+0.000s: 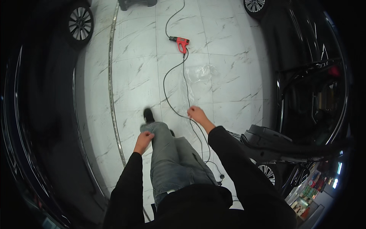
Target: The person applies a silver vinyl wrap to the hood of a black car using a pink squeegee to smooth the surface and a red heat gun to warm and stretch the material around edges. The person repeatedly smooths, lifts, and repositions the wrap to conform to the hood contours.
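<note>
My left hand (144, 141) hangs beside my left knee with its fingers curled together, and nothing shows in it. My right hand (197, 114) is held out ahead of my right thigh, its fingers bent and slightly blurred. Behind it a crumpled clear plastic film (201, 72) trails along the white tiles; whether the fingers pinch any of it cannot be told. A black power cord (168, 106) passes below the right hand. Farther ahead, a red heat gun (182, 43) with a black nozzle lies on its side on the floor, apart from both hands.
A dark car (51, 94) stands along the left. On the right is a black car (308, 45) with a door (271, 143) standing open. A metal strip (111, 71) crosses the tiled floor (134, 80). A grey stool-like object (137, 3) is at the far edge.
</note>
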A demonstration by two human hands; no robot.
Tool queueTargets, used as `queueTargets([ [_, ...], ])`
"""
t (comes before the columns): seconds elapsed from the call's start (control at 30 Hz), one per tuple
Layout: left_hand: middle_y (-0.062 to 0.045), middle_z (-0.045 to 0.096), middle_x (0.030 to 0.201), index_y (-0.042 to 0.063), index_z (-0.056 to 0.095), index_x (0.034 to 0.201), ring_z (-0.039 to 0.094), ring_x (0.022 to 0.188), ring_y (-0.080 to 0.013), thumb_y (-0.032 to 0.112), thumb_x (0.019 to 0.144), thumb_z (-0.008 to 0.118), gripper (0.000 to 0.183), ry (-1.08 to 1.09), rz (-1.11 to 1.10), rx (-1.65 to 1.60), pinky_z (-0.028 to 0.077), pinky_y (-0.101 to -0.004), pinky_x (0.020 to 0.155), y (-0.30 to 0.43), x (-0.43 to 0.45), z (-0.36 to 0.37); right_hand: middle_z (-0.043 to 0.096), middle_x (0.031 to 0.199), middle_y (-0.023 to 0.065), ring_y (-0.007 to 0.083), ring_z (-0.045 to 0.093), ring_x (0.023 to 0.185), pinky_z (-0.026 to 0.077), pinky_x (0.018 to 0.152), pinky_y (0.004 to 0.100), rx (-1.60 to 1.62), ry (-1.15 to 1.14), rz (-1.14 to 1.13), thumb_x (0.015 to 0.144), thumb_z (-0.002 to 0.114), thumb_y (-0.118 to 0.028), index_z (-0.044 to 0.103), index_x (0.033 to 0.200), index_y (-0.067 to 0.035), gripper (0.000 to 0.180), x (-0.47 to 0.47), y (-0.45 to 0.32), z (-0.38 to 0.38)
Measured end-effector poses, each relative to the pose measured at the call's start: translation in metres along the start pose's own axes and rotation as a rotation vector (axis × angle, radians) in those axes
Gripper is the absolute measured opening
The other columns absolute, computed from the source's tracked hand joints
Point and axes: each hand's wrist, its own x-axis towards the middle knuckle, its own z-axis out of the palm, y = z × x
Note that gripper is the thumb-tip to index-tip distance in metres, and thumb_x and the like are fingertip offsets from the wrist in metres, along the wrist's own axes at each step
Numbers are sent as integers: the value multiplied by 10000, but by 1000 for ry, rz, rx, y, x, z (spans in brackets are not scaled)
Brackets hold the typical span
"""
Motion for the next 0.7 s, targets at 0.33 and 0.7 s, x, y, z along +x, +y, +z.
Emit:
queueTargets([
  [0.33, -15, 562, 694, -21, 595, 738, 502, 697, -114, 295, 1038, 589, 436, -706, -8, -188, 419, -301, 678, 370, 422, 64, 753, 978, 193, 387, 715, 967, 557, 853, 457, -272, 609, 152, 928, 697, -400, 708, 1037, -5, 410, 571, -1, -64],
  [0.7, -159, 673, 721, 70, 683, 817, 669, 671, -391, 253, 953, 635, 233, -888, 234, 789, 515, -503, 585, 380, 573, -14, 618, 1332, 209, 390, 583, 1276, 467, 1071, 507, -334, 761, 441, 830, 785, -479, 603, 1285, -18, 673, 871, -6, -43],
])
